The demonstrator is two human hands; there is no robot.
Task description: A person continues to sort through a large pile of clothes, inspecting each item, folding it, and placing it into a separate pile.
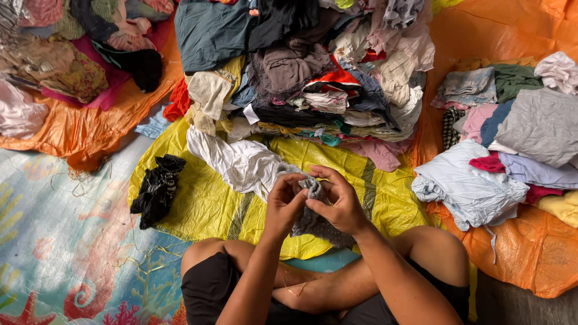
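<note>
I sit cross-legged on the floor. Both my hands are raised in front of me and pinch a small grey knitted cloth [313, 218] that hangs down between them. My left hand [283, 201] grips its left edge, and my right hand [338, 203] grips its top and right side. A white crumpled cloth [238, 161] lies just beyond my hands on a yellow plastic sheet [205, 204]. Behind it rises a big heap of mixed clothes [307, 72].
A black crumpled piece [158, 189] lies on the yellow sheet at left. A pile of grey, light blue and pink cloths [506, 138] sits on orange sheeting [530, 253] at right. More clothes [66, 60] lie at top left. A patterned mat [60, 241] covers the floor.
</note>
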